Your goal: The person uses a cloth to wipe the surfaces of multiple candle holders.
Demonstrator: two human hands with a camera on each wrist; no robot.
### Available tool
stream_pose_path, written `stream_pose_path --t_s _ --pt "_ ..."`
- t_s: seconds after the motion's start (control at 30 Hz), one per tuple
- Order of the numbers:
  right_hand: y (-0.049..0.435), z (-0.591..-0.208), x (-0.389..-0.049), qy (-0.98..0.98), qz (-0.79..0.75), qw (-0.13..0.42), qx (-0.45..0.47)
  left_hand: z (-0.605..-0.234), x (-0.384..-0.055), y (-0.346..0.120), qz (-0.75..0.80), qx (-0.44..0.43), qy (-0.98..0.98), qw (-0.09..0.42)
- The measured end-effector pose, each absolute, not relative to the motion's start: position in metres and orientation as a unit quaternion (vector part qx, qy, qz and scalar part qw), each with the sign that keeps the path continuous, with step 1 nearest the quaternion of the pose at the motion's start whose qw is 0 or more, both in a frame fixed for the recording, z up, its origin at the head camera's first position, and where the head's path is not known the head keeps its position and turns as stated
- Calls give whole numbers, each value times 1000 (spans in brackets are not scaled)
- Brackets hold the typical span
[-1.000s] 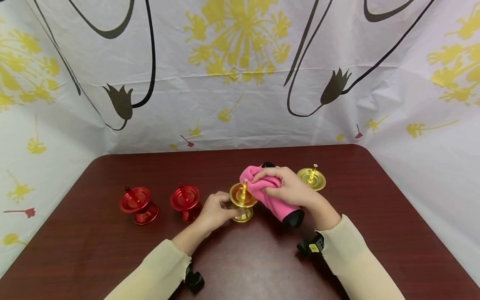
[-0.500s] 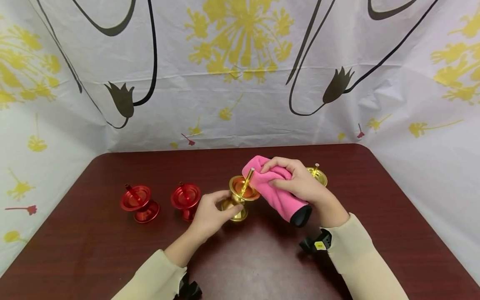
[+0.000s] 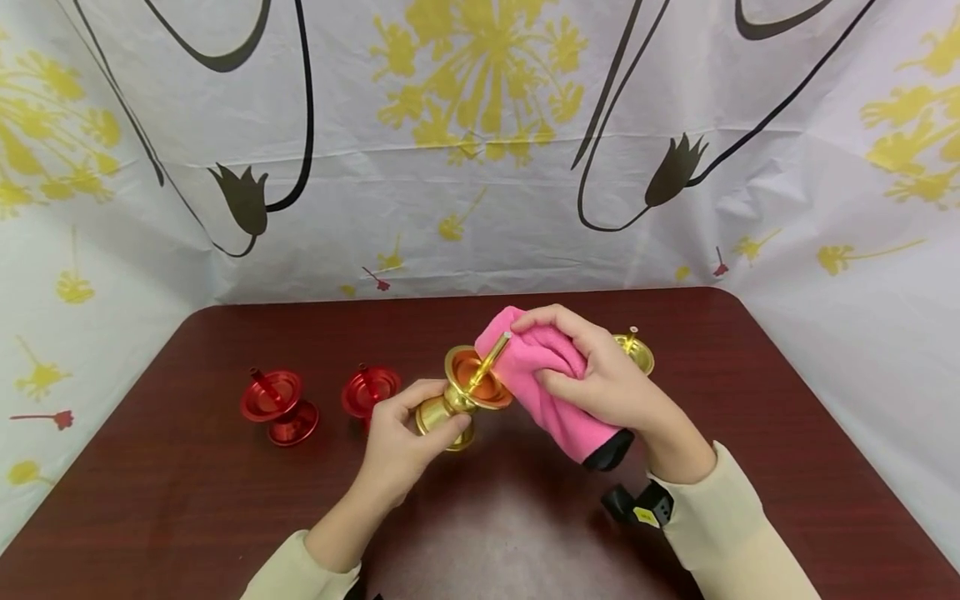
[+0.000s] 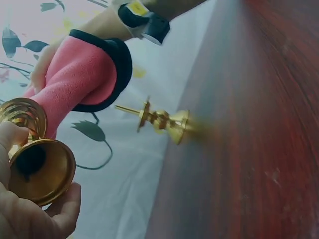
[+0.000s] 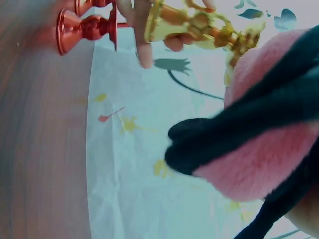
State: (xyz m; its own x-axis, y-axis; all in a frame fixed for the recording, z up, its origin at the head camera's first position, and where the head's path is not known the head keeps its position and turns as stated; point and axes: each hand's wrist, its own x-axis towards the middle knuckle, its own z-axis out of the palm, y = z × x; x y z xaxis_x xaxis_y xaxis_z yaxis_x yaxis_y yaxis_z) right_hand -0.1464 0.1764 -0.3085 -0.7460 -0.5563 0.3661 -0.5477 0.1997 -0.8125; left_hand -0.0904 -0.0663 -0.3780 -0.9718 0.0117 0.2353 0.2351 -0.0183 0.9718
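My left hand [image 3: 405, 429] grips a shiny gold candle holder [image 3: 459, 396] around its stem and base, tilted to the right, with its dish and thin upright tube toward the cloth. In the left wrist view the hollow underside of its base [image 4: 47, 172] faces the camera. My right hand [image 3: 600, 371] holds a bunched pink cloth [image 3: 551, 400] with black edging, pressed against the dish rim beside the tube. From the right wrist, the cloth [image 5: 264, 169] covers part of the holder's upper end [image 5: 199, 27].
Two red candle holders of the same shape, the outer one [image 3: 281, 404] and the inner one [image 3: 367, 387], stand at left. Another gold candle holder [image 3: 636, 354] stands behind my right hand, partly hidden. The dark red table [image 3: 187, 500] meets a patterned white sheet [image 3: 450, 267] at the back.
My left hand has lifted the gold candle holder off the table, drawn it slightly left and tipped it over to the right. The cloth in my right hand has stayed close to its dish.
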Motion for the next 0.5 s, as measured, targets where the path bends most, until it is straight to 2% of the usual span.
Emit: stream_pose_path --t_s 0.27,0.5 --pt "166 -308 -137 776 -537 6 -331 -361 -74 -67 -745 -19 -663 69" --pt "164 -314 -137 758 -548 9 -355 -358 -65 -67 -733 -30 -674 87"
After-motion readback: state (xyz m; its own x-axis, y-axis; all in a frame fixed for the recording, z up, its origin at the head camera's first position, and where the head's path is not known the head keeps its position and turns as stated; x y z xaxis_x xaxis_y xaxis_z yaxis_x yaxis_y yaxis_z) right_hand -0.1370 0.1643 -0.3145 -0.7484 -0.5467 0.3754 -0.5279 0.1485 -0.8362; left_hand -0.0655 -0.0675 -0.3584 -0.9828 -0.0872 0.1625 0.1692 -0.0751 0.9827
